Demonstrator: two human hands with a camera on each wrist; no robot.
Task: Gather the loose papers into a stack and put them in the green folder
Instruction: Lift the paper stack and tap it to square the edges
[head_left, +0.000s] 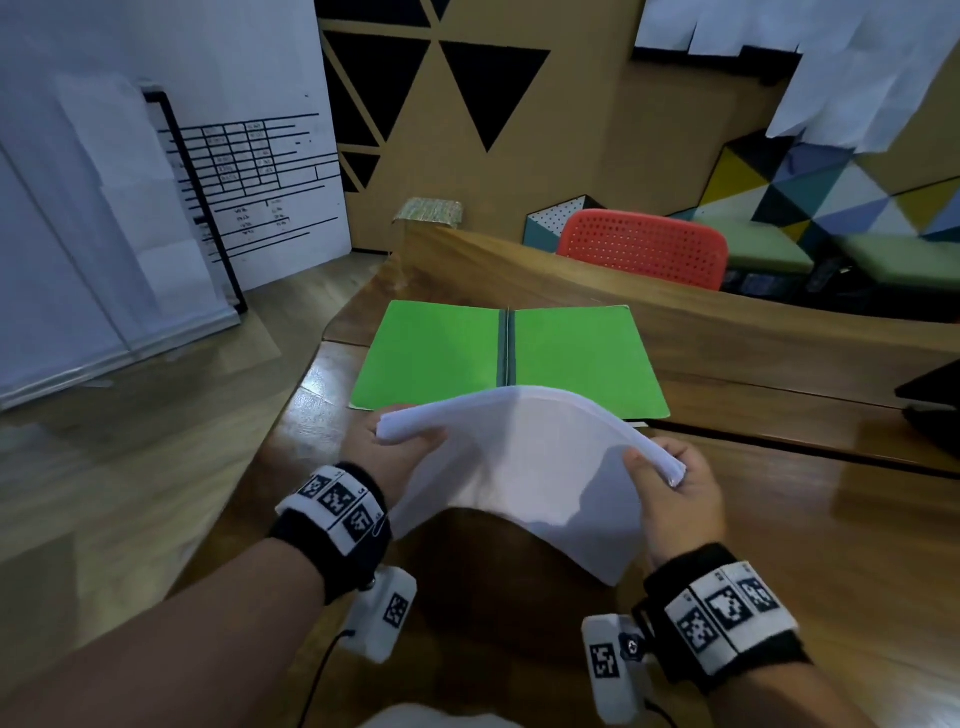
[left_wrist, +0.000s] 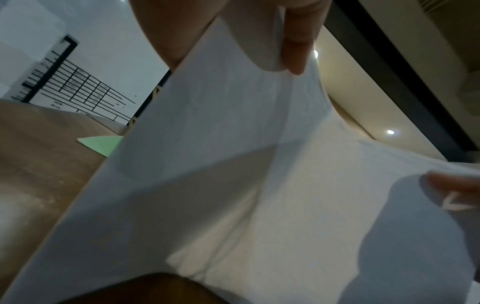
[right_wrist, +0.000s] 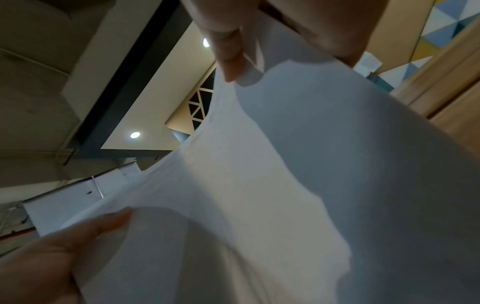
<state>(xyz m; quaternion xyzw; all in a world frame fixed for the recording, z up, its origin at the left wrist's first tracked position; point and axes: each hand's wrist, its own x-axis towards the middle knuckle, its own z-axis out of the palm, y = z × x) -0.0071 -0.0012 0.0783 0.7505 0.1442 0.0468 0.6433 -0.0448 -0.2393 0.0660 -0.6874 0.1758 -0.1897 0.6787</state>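
Observation:
A stack of white papers (head_left: 524, 467) is held up above the wooden table (head_left: 779, 519), bowed upward in the middle. My left hand (head_left: 400, 441) pinches its left corner and my right hand (head_left: 670, 478) pinches its right corner. Beyond the papers the green folder (head_left: 441, 353) lies open and flat on the table, its dark spine in the centre. The left wrist view shows the underside of the papers (left_wrist: 233, 164), my left thumb (left_wrist: 296, 47) on them and a corner of the folder (left_wrist: 101, 144). The papers (right_wrist: 285, 174) fill the right wrist view too.
A red perforated chair (head_left: 644, 244) stands behind the table's raised far edge. A dark object (head_left: 935, 395) sits at the table's right edge. To the left is wooden floor and a white board (head_left: 249, 171) with black lines.

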